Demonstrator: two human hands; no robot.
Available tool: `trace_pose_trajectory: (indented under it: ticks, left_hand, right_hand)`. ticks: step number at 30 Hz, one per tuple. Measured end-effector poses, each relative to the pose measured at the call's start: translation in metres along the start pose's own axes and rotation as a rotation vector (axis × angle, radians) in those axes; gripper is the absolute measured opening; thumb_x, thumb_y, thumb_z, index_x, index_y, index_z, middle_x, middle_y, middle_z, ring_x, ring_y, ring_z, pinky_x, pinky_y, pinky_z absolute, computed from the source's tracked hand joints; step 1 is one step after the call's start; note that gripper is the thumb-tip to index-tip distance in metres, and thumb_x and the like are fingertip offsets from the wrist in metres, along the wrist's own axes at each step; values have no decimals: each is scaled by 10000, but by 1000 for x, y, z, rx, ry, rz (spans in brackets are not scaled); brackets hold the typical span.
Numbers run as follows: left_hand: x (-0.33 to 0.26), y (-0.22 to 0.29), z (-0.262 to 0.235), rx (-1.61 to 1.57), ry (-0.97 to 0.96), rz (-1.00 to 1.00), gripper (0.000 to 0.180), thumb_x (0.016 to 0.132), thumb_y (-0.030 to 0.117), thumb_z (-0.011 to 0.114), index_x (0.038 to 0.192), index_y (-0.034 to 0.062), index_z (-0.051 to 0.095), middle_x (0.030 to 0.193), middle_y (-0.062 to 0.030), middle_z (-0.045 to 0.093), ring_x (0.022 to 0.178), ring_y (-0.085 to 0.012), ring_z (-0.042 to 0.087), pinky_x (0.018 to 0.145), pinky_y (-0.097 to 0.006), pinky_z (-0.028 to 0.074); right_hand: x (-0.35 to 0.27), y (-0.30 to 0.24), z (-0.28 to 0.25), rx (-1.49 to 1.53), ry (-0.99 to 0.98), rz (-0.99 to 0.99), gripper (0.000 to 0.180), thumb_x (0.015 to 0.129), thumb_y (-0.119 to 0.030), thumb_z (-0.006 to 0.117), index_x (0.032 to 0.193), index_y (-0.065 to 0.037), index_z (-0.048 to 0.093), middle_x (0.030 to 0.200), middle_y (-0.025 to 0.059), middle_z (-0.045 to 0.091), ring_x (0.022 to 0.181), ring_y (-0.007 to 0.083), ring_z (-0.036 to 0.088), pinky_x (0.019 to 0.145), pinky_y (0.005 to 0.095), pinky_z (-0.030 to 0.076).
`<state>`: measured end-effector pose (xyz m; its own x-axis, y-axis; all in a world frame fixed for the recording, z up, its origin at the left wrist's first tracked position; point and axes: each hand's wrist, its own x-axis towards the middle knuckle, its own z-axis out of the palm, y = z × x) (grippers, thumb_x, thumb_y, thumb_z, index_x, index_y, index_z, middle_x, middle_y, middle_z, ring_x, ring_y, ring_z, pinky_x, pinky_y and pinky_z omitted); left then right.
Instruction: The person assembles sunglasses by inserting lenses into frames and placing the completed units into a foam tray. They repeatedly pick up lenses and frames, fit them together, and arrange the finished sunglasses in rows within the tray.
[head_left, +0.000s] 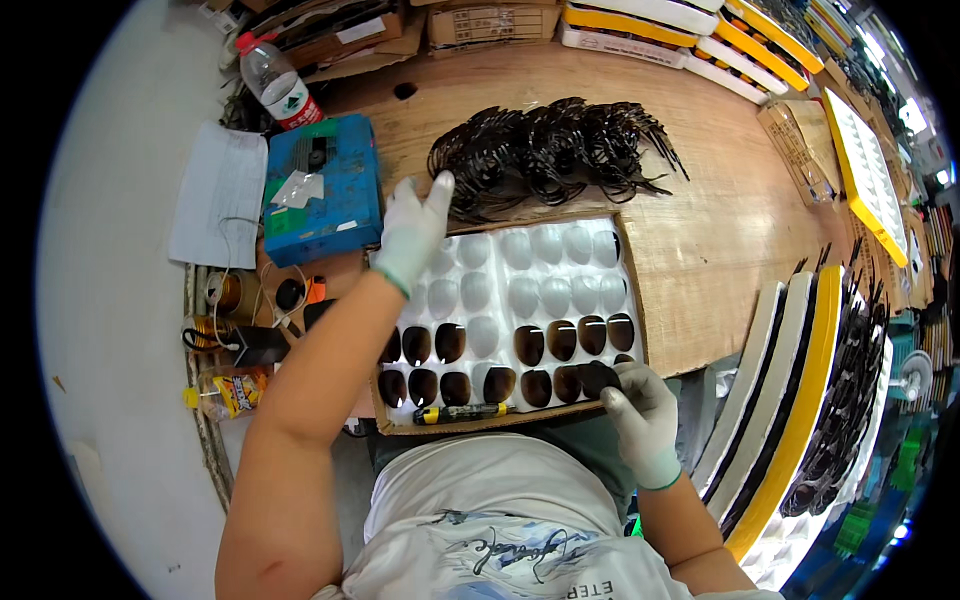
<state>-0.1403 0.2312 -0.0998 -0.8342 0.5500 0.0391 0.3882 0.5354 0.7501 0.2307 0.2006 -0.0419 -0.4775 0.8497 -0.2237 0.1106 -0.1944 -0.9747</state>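
A cardboard-edged tray (641,300) with white moulded pockets lies in front of me. Brown tinted sunglass lenses (561,334) fill most pockets of its two near rows, while the far rows show mostly bare pockets. At the near right corner, my right hand (643,415), in a white glove, pinches a dark lens (597,378) between thumb and fingers. My left hand (413,228), gloved too, reaches over the tray's far left corner with thumb and fingers apart. Its fingertips are by the left end of a heap of thin, glossy dark glasses frames (560,150).
A yellow-and-black pen-like tool (462,412) lies along the tray's near edge. Left stand a blue box (325,190), a plastic bottle (278,82) and a snack packet (238,392). Stacked white and yellow trays (805,370) rise at right; cardboard boxes (492,28) line the back.
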Motion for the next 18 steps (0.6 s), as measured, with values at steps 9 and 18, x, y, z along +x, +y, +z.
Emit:
trace_pose_trajectory:
  ticks: [9, 18]
  left_hand:
    - [62, -14, -2, -186, -200, -155, 481, 788, 289, 800, 1056, -69, 622, 842, -81, 628, 662, -159, 561, 580, -301, 463]
    - [-83, 70, -102, -448, -149, 129, 313, 1025, 275, 560, 1172, 2, 597, 746, 28, 515, 570, -53, 443, 523, -210, 372]
  right_hand:
    - [-2, -9, -3, -170, 16, -229, 129, 842, -27, 720, 938, 12, 643, 1048, 152, 690, 884, 212, 669, 809, 312, 532]
    - [-18, -23, -6, 10, -37, -175, 174, 898, 7, 694, 1058, 28, 628, 1080, 123, 698, 931, 149, 655, 838, 303, 541]
